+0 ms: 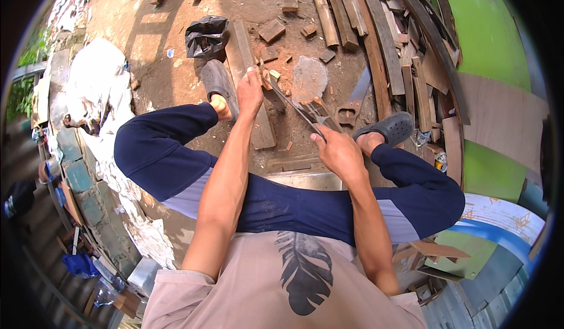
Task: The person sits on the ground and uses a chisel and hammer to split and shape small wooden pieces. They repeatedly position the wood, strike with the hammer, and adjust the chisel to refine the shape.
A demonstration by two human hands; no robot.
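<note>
My right hand (341, 153) is closed round the near end of a long, thin, dark blade-like tool (295, 107), which slants away toward the far left. Its handle is hidden in my fist. Close to the tool's far end, my left hand (251, 91) is closed above a wooden plank (263, 130) on the ground. Whatever those fingers grip is too small or too covered to make out. A light wood chip (274, 74) shows just right of the left hand. Below the blade lie a notched wood piece (317, 110) and a flat grey stone slab (309, 79).
A handsaw (355, 98) lies by my right clog (395, 128). Long boards (376, 35) and scrap wood are heaped at the right, against green panels (487, 29). A black plastic bag (207, 37) stands beyond my left clog (220, 85). White cloth (100, 82) covers the left side.
</note>
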